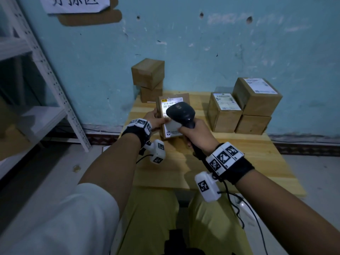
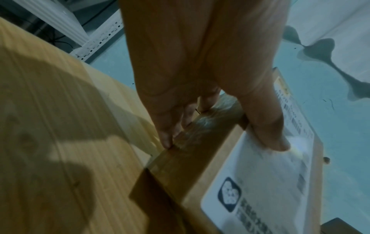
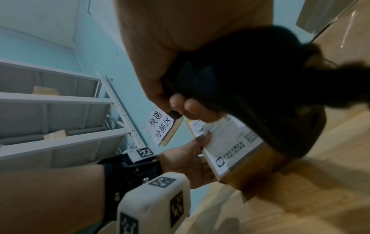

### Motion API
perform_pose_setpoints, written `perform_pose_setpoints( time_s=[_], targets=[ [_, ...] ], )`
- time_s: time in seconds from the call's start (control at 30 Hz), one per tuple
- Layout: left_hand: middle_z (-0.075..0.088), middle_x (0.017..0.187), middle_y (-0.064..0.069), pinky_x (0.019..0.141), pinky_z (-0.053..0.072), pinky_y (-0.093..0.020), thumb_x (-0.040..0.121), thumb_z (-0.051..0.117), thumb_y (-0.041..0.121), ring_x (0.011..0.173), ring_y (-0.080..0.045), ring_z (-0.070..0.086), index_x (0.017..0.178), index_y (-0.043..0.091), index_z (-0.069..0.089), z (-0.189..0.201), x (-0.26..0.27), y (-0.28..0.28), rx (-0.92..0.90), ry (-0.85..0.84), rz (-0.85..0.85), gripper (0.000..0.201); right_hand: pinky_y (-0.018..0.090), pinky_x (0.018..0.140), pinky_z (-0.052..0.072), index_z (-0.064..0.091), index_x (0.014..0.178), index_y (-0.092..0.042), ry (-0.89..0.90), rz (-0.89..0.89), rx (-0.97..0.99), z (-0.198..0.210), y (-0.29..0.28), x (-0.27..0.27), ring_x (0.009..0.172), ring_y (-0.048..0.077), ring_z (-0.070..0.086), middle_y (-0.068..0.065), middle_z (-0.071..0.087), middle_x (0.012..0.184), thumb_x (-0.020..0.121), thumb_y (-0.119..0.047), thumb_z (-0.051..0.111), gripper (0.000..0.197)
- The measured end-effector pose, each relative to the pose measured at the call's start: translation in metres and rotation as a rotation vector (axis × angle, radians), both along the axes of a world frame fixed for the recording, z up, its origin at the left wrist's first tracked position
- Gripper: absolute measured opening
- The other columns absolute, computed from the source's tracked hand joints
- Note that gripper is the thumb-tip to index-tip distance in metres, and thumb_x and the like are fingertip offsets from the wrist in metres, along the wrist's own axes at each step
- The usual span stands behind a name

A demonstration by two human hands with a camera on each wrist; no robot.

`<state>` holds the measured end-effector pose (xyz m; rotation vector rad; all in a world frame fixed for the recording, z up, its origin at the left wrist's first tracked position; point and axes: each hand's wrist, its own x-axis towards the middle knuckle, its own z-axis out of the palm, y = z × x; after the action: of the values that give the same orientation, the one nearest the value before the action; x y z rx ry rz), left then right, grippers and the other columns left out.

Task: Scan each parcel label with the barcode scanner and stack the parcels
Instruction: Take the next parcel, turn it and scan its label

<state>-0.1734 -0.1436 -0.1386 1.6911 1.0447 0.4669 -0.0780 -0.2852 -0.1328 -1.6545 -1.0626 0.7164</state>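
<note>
Parcel [image 1: 172, 100] pinched at its label edge in left hand [image 1: 156, 121], barcode scanner [image 1: 181, 112] gripped in right hand [image 1: 197, 136] over it

Dim room, pale blue wall

A scuffed, pitted blue wall [image 1: 211, 43] backs a light wooden surface [image 1: 257, 162]. White metal shelving [image 1: 46, 70] stands at left on a grey floor [image 1: 46, 181]; a paper sign [image 1: 73, 4] hangs above.

A: Wall sign [image 3: 160, 126], centre of the right wrist view?
B: Reads "快递分拣区".
A: Label [image 1: 170, 115] on the held parcel [image 1: 184, 96], centre of head view?
B: "8728 8049" legible; remainder obscured or blurred.
</note>
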Motion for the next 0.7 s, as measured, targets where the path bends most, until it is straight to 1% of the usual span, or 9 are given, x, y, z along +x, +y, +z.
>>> perform_pose_setpoints(
  time_s=[0.13, 0.23, 0.33, 0.4, 0.47, 0.53, 0.6, 0.63, 0.7],
  targets=[
    [0.055, 0.129, -0.014, 0.07, 0.045, -0.022, 0.083, 0.068, 0.027, 0.108, -0.026, 0.056, 0.137, 0.004, 0.039, -0.0009, 0.0005, 0.0041, -0.007, 0.06, 0.023, 0.066, 0.023, 0.04, 0.034, 0.051, 0.079, -0.008, -0.034, 0.036, 0.01, 0.006, -0.0077, -0.0058, 0.035, 0.012, 0.042, 0.004, 0.045, 0.051, 0.087, -0.008, 0.056, 0.009],
    [0.053, 0.132, -0.017, 0.079, 0.045, -0.028, 0.083, 0.068, 0.027, 0.116, -0.03, 0.055, 0.139, 0.002, 0.035, -0.0012, 0.0015, 0.0052, -0.015, 0.074, 0.04, 0.07, 0.024, 0.04, 0.033, 0.052, 0.079, -0.006, -0.032, 0.045, 0.02, 0.0076, -0.0105, -0.0079, 0.038, 0.018, 0.04, 0.005, 0.043, 0.051, 0.087, -0.005, 0.054, 0.008],
    [0.049, 0.137, -0.016, 0.086, 0.047, -0.032, 0.083, 0.067, 0.025, 0.12, -0.032, 0.052, 0.144, 0.007, 0.029, -0.0012, 0.0023, 0.0054, -0.022, 0.089, 0.045, 0.074, 0.023, 0.039, 0.033, 0.052, 0.082, -0.005, 0.0, 0.045, 0.02, 0.0049, -0.0108, -0.0089, 0.035, 0.014, 0.04, 0.002, 0.045, 0.048, 0.087, -0.003, 0.054, 0.005],
    [0.052, 0.135, -0.014, 0.07, 0.051, -0.025, 0.086, 0.065, 0.02, 0.118, -0.033, 0.054, 0.143, 0.014, 0.033, -0.0009, 0.0026, 0.0038, -0.041, 0.038, 0.038, 0.066, 0.022, 0.037, 0.033, 0.05, 0.076, -0.009, 0.034, 0.03, 0.022, 0.0024, -0.01, -0.0098, 0.029, 0.009, 0.039, -0.004, 0.046, 0.04, 0.087, -0.003, 0.054, 0.013],
    [0.055, 0.131, -0.011, 0.056, 0.045, -0.017, 0.087, 0.063, 0.018, 0.116, -0.032, 0.056, 0.141, 0.016, 0.037, -0.0001, 0.0023, 0.0008, -0.042, 0.001, 0.034, 0.06, 0.023, 0.037, 0.032, 0.047, 0.068, -0.011, 0.066, 0.014, 0.036, 0.0009, -0.009, -0.0105, 0.027, 0.009, 0.038, -0.003, 0.045, 0.034, 0.087, -0.003, 0.053, 0.021],
    [0.057, 0.129, -0.009, 0.059, 0.047, -0.017, 0.087, 0.063, 0.017, 0.111, -0.03, 0.058, 0.14, 0.016, 0.038, -0.0013, 0.0021, 0.0004, -0.046, -0.029, 0.035, 0.059, 0.023, 0.038, 0.031, 0.046, 0.065, -0.008, 0.095, -0.001, 0.057, 0.0014, -0.0086, -0.0103, 0.027, 0.012, 0.037, 0.004, 0.043, 0.039, 0.086, -0.003, 0.053, 0.023],
    [0.057, 0.131, -0.012, 0.064, 0.049, -0.021, 0.086, 0.064, 0.017, 0.1, -0.027, 0.06, 0.139, 0.016, 0.039, -0.0024, 0.0024, 0.0003, -0.061, -0.05, 0.036, 0.059, 0.023, 0.037, 0.031, 0.049, 0.07, -0.004, 0.1, 0.001, 0.061, 0.0024, -0.0088, -0.0094, 0.027, 0.013, 0.037, 0.01, 0.041, 0.044, 0.086, -0.002, 0.053, 0.016],
    [0.057, 0.13, -0.013, 0.062, 0.049, -0.02, 0.086, 0.064, 0.017, 0.097, -0.024, 0.059, 0.139, 0.016, 0.039, -0.0022, 0.0022, -0.0003, -0.055, -0.041, 0.034, 0.059, 0.023, 0.037, 0.031, 0.05, 0.074, -0.002, 0.103, 0.006, 0.062, 0.0029, -0.0089, -0.0093, 0.027, 0.013, 0.037, 0.01, 0.041, 0.045, 0.086, -0.002, 0.053, 0.012],
    [0.057, 0.13, -0.013, 0.052, 0.047, -0.013, 0.087, 0.063, 0.016, 0.102, -0.025, 0.059, 0.14, 0.015, 0.039, -0.002, 0.0025, -0.0013, -0.037, -0.032, 0.035, 0.058, 0.022, 0.036, 0.03, 0.05, 0.077, -0.001, 0.115, 0.01, 0.068, 0.0036, -0.0094, -0.009, 0.027, 0.012, 0.036, 0.011, 0.041, 0.046, 0.086, -0.002, 0.053, 0.009]
  ],
)
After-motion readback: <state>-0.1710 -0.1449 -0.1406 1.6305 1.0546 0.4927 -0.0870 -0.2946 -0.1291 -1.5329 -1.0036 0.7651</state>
